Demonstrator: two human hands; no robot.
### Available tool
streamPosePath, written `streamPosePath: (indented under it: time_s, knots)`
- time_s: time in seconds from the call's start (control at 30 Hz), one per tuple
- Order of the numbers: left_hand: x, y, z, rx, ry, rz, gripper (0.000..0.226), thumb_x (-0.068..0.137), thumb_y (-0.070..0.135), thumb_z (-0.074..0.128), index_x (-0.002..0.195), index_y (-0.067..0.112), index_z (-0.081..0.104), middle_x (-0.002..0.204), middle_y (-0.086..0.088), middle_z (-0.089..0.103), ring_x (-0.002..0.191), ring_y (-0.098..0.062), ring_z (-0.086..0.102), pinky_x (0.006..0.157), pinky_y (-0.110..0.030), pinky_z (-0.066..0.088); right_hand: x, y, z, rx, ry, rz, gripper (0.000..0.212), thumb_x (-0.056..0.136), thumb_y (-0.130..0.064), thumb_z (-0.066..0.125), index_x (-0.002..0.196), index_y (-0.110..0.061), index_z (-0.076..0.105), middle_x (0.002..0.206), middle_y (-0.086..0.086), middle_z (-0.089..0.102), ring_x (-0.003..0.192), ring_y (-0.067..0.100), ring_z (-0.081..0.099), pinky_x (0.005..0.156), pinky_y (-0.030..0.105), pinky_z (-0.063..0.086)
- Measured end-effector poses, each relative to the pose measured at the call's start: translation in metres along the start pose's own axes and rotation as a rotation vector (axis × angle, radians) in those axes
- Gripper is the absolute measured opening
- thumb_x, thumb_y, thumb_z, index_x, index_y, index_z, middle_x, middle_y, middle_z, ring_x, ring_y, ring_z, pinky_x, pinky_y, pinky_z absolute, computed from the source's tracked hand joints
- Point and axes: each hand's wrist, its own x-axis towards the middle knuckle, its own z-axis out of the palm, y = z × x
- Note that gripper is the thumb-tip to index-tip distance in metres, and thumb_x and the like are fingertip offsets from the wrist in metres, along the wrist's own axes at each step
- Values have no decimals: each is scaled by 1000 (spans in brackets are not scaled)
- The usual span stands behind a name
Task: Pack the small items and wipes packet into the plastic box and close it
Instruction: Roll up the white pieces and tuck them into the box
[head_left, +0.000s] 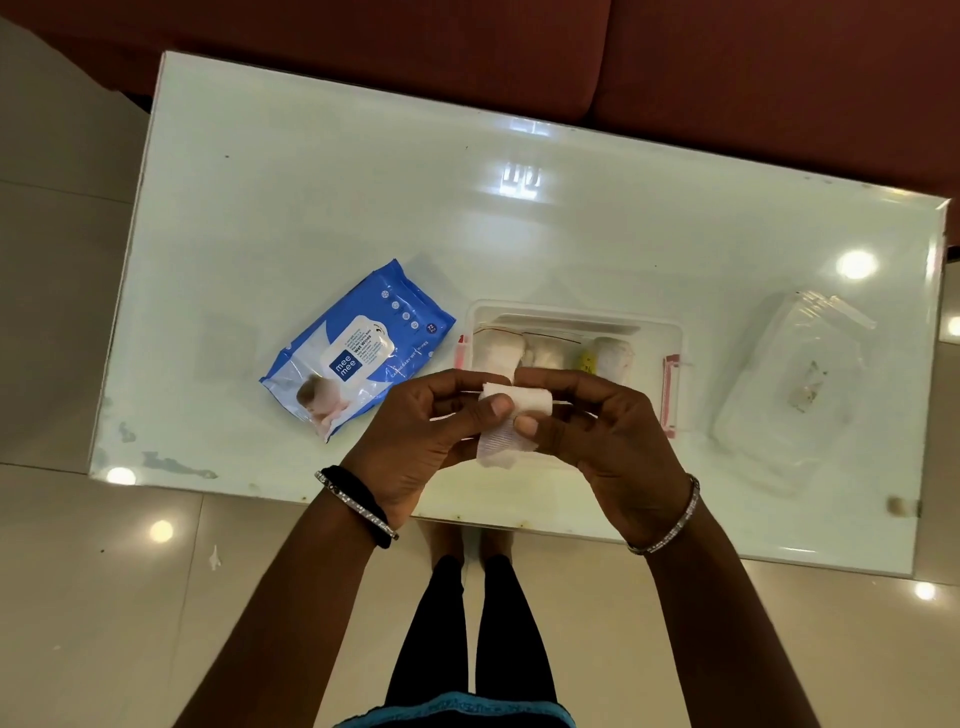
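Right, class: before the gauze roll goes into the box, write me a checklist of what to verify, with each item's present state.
1. Gauze roll held securely: ok, pinched between left hand and right hand.
2. Loose gauze tail tucked in: not ok, it hangs below the roll.
3. Plastic box open: ok, lid lies apart on the table, to the right.
4. Space left in the box: cannot tell, the hands hide its near part.
5. Wipes packet packed: not ok, lying left of the box.
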Motion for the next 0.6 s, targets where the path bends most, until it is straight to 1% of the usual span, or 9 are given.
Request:
streamPosePath:
  time_s: [0.07,0.13,0.23,0.33,0.4,0.47,0.53,0.57,0.6]
  knots:
    - [1,0,0,10,-13,15,39,63,26,76,102,20,72,101,-8,75,94,-22,72,68,-28,58,-1,-2,1,50,23,67,45,73,-23,76,115,-9,70,108,23,68,95,34,71,75,39,59]
    - [1,0,0,31,-31,22,40,65,21,77,104,18,72,103,-6,74,96,-22,72,70,-29,58,-1,-1,1,45,48,110,45,77,-28,71,115,-5,69,108,23,70,93,35,72,71,36,59]
    - [1,-1,1,50,-34,26,41,67,14,78,107,16,71,105,-6,74,97,-22,71,72,-29,59,0,3,-1,13,86,78,39,77,-21,70,109,2,70,104,25,72,92,39,72,72,39,60]
    - [2,-1,3,0,-14,-15,49,63,25,76,111,15,68,103,-7,75,95,-21,72,73,-29,60,-1,4,-3,-31,78,13,36,72,-15,76,106,-5,73,96,15,74,84,32,72,78,43,60]
    - [3,0,5,-35,-10,-66,50,65,30,73,112,12,67,101,-9,76,93,-22,73,71,-26,59,-1,4,-4,-29,59,-19,37,69,-13,78,105,-7,74,98,12,75,83,29,73,78,40,60]
    - [3,0,6,-42,-14,-92,46,68,28,71,110,8,68,101,-10,76,92,-23,73,69,-24,59,-2,4,-5,-24,51,-43,38,67,-9,79,105,-7,74,101,13,75,87,30,73,78,39,59]
    - [2,-2,7,-33,-4,-85,43,68,24,72,108,7,68,101,-13,75,91,-24,73,68,-25,59,-2,5,-7,-7,47,-39,43,66,-7,79,108,-4,71,105,19,74,95,36,71,81,46,59]
    - [3,-3,7,-21,5,-73,42,69,22,72,107,7,69,102,-14,75,90,-24,73,68,-26,59,-2,5,-7,15,48,-19,45,67,-9,78,111,-4,70,105,21,73,96,36,71,80,47,59]
    - [3,-4,7,-5,10,-57,40,70,21,73,108,8,69,103,-15,74,91,-25,73,68,-27,59,-3,4,-7,44,55,14,45,68,-13,78,112,-4,70,105,21,73,95,34,72,78,44,60]
